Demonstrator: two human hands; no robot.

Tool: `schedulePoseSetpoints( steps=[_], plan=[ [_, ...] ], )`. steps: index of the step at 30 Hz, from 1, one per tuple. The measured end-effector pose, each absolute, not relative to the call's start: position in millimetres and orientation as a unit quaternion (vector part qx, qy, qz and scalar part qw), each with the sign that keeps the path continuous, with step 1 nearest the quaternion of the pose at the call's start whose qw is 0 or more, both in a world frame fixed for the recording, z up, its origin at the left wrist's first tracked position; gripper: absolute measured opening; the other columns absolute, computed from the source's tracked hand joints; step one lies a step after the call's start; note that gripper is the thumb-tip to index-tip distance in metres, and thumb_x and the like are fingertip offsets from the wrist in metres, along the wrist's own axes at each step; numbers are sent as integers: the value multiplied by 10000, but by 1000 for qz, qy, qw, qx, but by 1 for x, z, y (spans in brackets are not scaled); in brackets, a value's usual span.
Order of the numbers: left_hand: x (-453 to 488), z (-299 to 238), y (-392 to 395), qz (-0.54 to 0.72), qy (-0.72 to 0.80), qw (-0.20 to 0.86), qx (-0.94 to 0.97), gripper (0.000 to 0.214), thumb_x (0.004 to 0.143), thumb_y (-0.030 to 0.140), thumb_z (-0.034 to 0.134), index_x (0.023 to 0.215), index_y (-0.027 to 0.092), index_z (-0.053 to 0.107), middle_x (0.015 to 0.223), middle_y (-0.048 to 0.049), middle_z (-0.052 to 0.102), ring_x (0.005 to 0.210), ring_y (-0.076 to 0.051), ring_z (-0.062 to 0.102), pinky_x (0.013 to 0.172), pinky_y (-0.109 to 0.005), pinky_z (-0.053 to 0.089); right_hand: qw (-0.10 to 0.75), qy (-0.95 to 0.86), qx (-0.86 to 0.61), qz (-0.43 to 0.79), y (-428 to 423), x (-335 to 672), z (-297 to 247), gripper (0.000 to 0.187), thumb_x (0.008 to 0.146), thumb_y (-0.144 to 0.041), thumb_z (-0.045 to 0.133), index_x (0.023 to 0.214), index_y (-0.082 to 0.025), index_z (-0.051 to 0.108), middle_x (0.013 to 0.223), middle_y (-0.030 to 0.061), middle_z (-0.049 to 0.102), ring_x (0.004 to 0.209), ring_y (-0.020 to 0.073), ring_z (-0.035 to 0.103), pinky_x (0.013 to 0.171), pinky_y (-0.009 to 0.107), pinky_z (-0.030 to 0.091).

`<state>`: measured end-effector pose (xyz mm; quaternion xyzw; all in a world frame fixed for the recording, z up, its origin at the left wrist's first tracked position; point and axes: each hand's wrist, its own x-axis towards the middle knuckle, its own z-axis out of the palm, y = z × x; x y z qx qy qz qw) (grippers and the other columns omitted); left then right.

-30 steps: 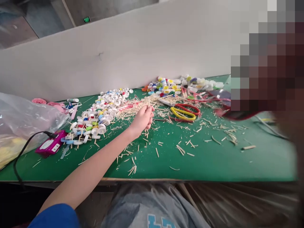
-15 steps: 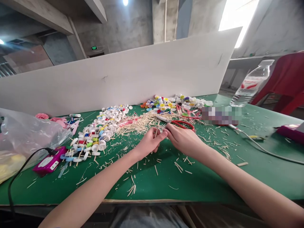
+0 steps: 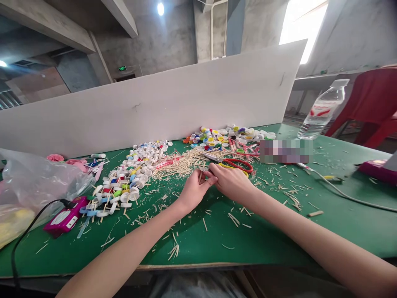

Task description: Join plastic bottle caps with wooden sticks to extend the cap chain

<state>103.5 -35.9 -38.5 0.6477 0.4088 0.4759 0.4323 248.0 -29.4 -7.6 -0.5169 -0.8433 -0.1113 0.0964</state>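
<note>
My left hand [image 3: 196, 189] is closed, pinching a short wooden stick [image 3: 201, 177] that shows only in part between the fingers. Right against it, my right hand [image 3: 229, 180] has its fingers curled together. A small pale piece [image 3: 204, 168] shows at the fingertips between the two hands; its kind is unclear, and what my right fingers grip is hidden. Just beyond the hands lie scissors [image 3: 237, 164] with red and yellow handles, beside a heap of thin wooden sticks [image 3: 186, 163]. To the left spreads a pile of bottle caps [image 3: 134, 182], several with sticks in them.
More coloured caps [image 3: 214, 136] lie along the white board [image 3: 149, 109]. A purple power strip [image 3: 66, 217] and plastic bag [image 3: 43, 178] are at left. A water bottle [image 3: 322, 111], a grey cable [image 3: 344, 194] and another purple device [image 3: 374, 170] are at right. Wood slivers litter the green table [image 3: 248, 244].
The stick that stood up from my left fingers is now mostly covered, and a pale piece shows there. Both hands stay together. The view has shifted slightly.
</note>
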Motion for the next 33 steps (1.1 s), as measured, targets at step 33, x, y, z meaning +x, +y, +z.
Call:
schedulePoseSetpoints(
  steps=[33],
  plan=[
    [99, -18, -44, 449, 442, 530, 568, 206, 902, 410, 424, 846, 213, 424, 620, 56, 325, 466, -58, 272, 403, -168, 212, 195, -822, -526, -99, -30, 243, -14, 402, 988, -434, 166, 948, -199, 490, 840, 42, 656, 634, 163, 601, 483, 258, 166]
  ],
)
